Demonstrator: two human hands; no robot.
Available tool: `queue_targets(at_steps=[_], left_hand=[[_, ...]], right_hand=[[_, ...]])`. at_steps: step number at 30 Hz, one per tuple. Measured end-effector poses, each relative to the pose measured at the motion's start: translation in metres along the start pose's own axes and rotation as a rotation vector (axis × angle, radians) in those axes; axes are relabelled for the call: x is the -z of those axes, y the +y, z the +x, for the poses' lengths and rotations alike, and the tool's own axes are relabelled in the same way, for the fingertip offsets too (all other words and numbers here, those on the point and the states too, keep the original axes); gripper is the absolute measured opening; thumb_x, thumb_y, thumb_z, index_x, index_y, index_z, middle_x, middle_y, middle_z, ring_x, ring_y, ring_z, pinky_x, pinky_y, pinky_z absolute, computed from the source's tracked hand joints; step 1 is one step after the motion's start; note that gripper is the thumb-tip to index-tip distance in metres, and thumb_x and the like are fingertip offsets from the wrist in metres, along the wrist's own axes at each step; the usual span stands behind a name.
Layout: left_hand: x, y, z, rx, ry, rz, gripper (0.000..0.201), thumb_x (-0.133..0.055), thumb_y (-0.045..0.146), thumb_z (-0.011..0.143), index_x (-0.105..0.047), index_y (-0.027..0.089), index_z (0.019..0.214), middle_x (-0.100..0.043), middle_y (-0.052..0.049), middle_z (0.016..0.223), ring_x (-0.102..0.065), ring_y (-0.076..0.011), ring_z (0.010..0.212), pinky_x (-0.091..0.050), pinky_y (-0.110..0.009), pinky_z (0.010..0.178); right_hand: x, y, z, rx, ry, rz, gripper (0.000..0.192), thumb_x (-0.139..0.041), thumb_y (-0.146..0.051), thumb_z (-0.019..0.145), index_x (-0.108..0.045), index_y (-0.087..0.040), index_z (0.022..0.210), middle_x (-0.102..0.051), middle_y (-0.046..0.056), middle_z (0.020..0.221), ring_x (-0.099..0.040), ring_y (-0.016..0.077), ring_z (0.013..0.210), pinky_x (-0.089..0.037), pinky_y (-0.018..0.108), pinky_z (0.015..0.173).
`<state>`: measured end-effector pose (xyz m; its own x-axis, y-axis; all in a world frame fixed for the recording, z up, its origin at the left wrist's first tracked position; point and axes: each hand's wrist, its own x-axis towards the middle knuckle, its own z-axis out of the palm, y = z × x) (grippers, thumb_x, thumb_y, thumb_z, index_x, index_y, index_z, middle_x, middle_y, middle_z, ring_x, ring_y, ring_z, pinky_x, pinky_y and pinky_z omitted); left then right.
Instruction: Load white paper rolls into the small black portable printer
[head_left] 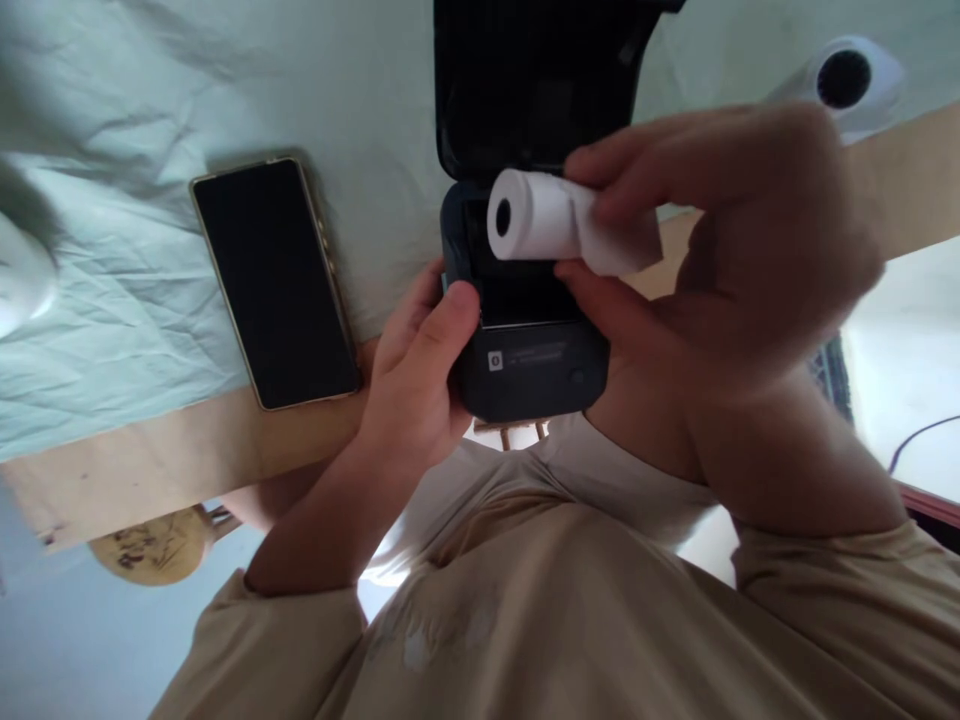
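A small dark blue printer [525, 370] sits at the table's near edge with its black lid [525, 80] flipped open and its paper bay showing. My left hand [420, 370] grips the printer's left side, thumb on its top edge. My right hand [735, 240] pinches a white paper roll [540, 220] between thumb and fingers, holding it just above the open bay. The roll's hollow core faces left, and part of the roll is hidden by my fingers.
A black smartphone [277, 285] lies screen-up on the pale green cloth [150, 120] left of the printer. A white round device [847, 80] sits at the far right, another white object [22, 280] at the left edge. The wooden table edge [165, 460] runs below the cloth.
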<state>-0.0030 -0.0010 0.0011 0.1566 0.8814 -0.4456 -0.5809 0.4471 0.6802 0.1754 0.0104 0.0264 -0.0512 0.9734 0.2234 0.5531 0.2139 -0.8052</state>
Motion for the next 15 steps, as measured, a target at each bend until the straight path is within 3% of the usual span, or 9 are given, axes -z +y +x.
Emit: queue_targets(at_steps=[3, 6, 11, 13, 14, 15], left_hand=[[0.002, 0.000, 0.000, -0.008, 0.005, 0.006, 0.026, -0.080, 0.035, 0.088, -0.078, 0.022, 0.110, -0.079, -0.004, 0.111, -0.068, -0.0261, 0.127, -0.061, -0.033, 0.103], [0.005, 0.000, 0.001, 0.016, -0.013, -0.012, 0.026, -0.080, 0.037, 0.087, -0.078, 0.023, 0.109, -0.079, -0.004, 0.110, -0.070, -0.0266, 0.123, -0.062, -0.033, 0.100], [0.002, 0.004, -0.002, -0.013, -0.079, 0.001, 0.038, -0.088, 0.047, 0.077, -0.076, 0.018, 0.099, -0.077, -0.005, 0.092, -0.075, -0.0268, 0.101, -0.063, -0.030, 0.077], [-0.002, 0.007, -0.006, 0.000, -0.042, 0.040, 0.032, -0.091, 0.031, 0.072, -0.073, 0.018, 0.096, -0.074, -0.004, 0.085, -0.073, -0.0217, 0.085, -0.058, -0.027, 0.066], [-0.004, 0.008, -0.007, 0.007, -0.014, 0.056, 0.030, -0.090, 0.020, 0.069, -0.072, 0.018, 0.093, -0.074, -0.002, 0.084, -0.071, -0.0186, 0.079, -0.056, -0.026, 0.064], [-0.006, 0.009, -0.009, 0.010, 0.011, 0.067, 0.030, -0.088, 0.012, 0.067, -0.071, 0.018, 0.091, -0.073, -0.001, 0.084, -0.069, -0.0165, 0.076, -0.055, -0.026, 0.065]], right_hand=[[-0.001, -0.004, 0.005, 0.211, -0.011, -0.189, 0.009, -0.063, -0.022, 0.095, -0.065, -0.029, 0.100, -0.075, -0.007, 0.119, -0.071, 0.0151, 0.115, -0.057, 0.036, 0.099], [0.002, -0.002, 0.004, 0.272, -0.037, -0.187, 0.010, -0.061, -0.019, 0.095, -0.065, -0.028, 0.091, -0.073, -0.009, 0.120, -0.071, 0.0147, 0.116, -0.058, 0.038, 0.102], [0.001, 0.005, -0.001, 0.576, -0.078, -0.147, 0.008, -0.065, -0.024, 0.092, -0.066, -0.032, 0.091, -0.070, -0.009, 0.093, -0.068, 0.0139, 0.093, -0.056, 0.038, 0.088], [0.001, 0.009, -0.002, 0.681, -0.118, -0.137, 0.004, -0.064, -0.033, 0.095, -0.067, -0.031, 0.095, -0.071, -0.010, 0.090, -0.070, 0.0137, 0.099, -0.053, 0.040, 0.092], [0.002, 0.010, -0.002, 0.709, -0.149, -0.090, 0.013, -0.061, -0.042, 0.098, -0.068, -0.031, 0.096, -0.071, -0.009, 0.089, -0.070, 0.0142, 0.102, -0.053, 0.042, 0.095], [0.003, 0.011, -0.001, 0.639, -0.191, -0.009, 0.025, -0.058, -0.054, 0.098, -0.069, -0.031, 0.096, -0.071, -0.008, 0.088, -0.071, 0.0152, 0.106, -0.053, 0.043, 0.099]])
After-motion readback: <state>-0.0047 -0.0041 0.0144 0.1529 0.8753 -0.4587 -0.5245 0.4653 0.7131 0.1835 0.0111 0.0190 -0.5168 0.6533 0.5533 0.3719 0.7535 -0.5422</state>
